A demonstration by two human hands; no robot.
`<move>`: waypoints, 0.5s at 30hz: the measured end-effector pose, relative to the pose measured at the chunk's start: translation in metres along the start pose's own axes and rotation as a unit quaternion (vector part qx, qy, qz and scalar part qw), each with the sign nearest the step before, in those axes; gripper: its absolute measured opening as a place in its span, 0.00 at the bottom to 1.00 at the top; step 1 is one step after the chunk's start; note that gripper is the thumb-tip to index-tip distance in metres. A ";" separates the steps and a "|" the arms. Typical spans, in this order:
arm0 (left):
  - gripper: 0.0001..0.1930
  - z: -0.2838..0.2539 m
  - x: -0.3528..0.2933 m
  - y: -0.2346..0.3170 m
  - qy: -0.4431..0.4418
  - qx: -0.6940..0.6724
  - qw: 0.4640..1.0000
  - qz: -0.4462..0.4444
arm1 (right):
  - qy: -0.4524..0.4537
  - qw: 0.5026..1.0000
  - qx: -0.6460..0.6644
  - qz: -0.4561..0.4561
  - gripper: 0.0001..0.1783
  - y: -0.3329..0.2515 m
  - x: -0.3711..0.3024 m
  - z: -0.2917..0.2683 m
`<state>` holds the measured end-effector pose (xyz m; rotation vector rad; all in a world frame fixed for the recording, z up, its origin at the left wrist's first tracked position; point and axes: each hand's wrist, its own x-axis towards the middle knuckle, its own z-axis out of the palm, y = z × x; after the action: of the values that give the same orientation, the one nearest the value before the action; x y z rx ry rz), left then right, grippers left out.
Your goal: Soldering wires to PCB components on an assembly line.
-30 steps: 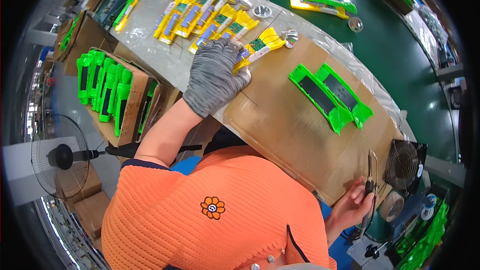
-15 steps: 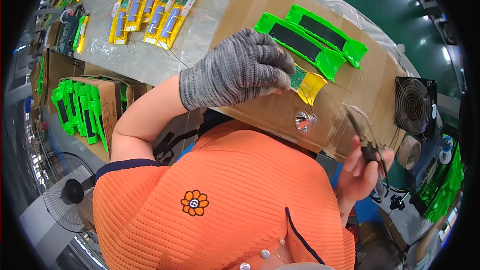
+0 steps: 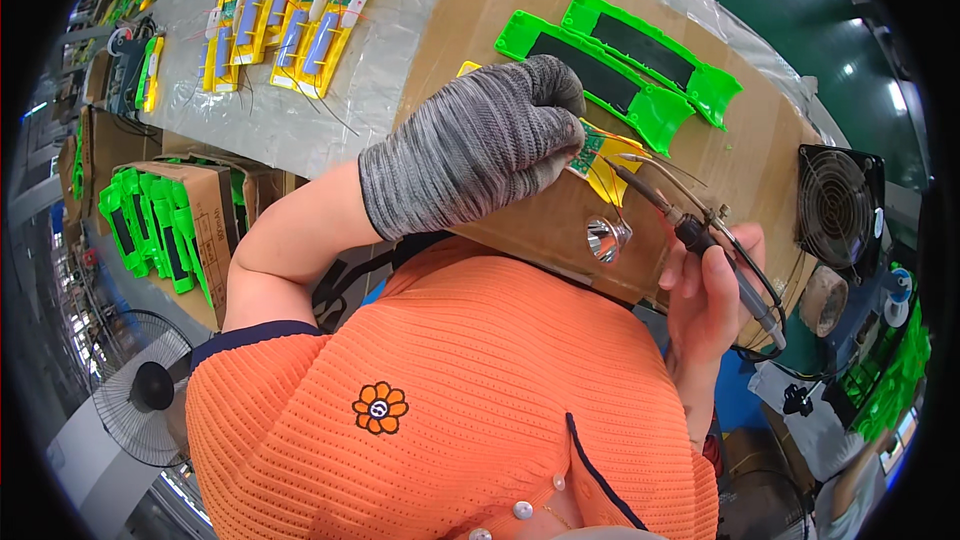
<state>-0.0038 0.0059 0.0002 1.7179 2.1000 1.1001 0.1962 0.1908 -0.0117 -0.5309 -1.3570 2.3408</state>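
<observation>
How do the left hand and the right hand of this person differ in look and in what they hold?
The left hand wears a grey knitted glove; the right hand is bare. The left hand grips a yellow plastic casing; the right hand holds a slim, dark-handled soldering iron. Both hands are holding something.

A round fan point(image 3: 152, 386) stands left, a square fan point(image 3: 838, 206) right.

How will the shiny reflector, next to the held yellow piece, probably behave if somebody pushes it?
The reflector may roll or tip, being a round, flared cup. It probably would not travel freely, since thin wires seem to link it to the yellow piece.
</observation>
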 end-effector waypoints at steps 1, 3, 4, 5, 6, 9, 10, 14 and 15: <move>0.06 0.000 0.001 0.004 -0.011 0.019 0.999 -0.034 | -0.005 1.000 -0.012 0.015 0.10 -0.002 0.001 0.001; 0.07 0.001 0.002 0.008 -0.024 0.038 0.997 -0.069 | -0.011 0.999 -0.024 0.032 0.11 -0.004 0.005 0.004; 0.07 0.002 0.003 0.009 -0.017 0.057 0.996 -0.073 | -0.010 0.998 -0.037 0.039 0.11 -0.004 0.006 0.005; 0.07 0.003 0.004 0.009 -0.011 0.076 0.994 -0.078 | -0.008 0.998 -0.051 0.047 0.11 -0.003 0.008 0.006; 0.07 0.003 0.005 0.010 -0.011 0.077 0.994 -0.079 | -0.009 0.998 -0.050 0.047 0.11 -0.002 0.008 0.008; 0.07 0.001 0.006 0.009 -0.031 0.091 0.993 -0.071 | -0.003 0.994 -0.107 0.015 0.08 0.000 0.009 0.009; 0.07 0.001 0.006 0.009 -0.030 0.087 0.994 -0.066 | -0.014 0.994 -0.104 0.033 0.09 -0.001 0.009 0.005; 0.06 0.001 0.006 0.009 -0.037 0.114 0.991 -0.061 | -0.025 0.992 -0.117 0.044 0.09 0.000 0.008 0.004; 0.06 0.001 0.006 0.009 -0.038 0.113 0.991 -0.061 | -0.024 0.992 -0.117 0.045 0.09 0.000 0.009 0.004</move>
<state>0.0017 0.0125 0.0071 1.6677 2.3215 0.7750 0.1866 0.1922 -0.0104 -0.6198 -1.6764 2.2901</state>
